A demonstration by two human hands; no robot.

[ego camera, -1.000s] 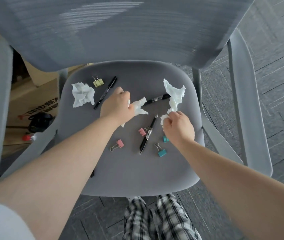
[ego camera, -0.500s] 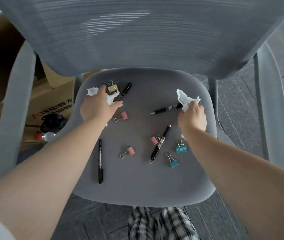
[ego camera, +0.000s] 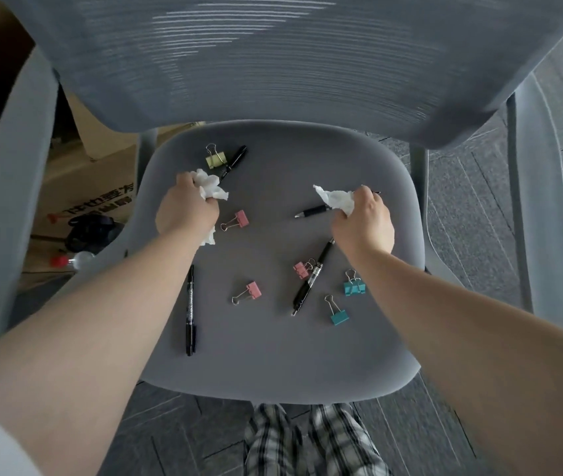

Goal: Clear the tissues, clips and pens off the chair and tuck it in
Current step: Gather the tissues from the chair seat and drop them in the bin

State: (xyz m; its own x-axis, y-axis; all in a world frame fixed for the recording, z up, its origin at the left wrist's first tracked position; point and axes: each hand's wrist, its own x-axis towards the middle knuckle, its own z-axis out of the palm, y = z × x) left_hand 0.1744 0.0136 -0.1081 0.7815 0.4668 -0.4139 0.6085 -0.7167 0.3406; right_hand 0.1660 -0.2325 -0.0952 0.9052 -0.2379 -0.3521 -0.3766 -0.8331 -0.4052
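From the head view, the left hand (ego camera: 187, 209) is closed around a crumpled tissue (ego camera: 209, 187), and the right hand (ego camera: 364, 219) is bunched on a second tissue (ego camera: 337, 199); both hover over the far half of the chair (ego camera: 273, 365) seat. No loose tissue shows on the seat (all the paper in sight is in the fists).

The tissues are soft and nearly weightless, so a loose squeeze should hold them. What remains is stiffer: a black marker (ego camera: 190, 310) below the left hand, a pen (ego camera: 311, 278) below the right one, and another pen (ego camera: 312, 211) just beside the right fingers. These look best pinched mid-barrel. The binder clips, such as a pink clip (ego camera: 247, 293) between the arms and a teal clip (ego camera: 338, 314), are small and slick, best taken by their wire loops.

The seat has no raised lip, so pens could roll off its curved front edge. Armrests flank both hands, but there is open room above the seat.
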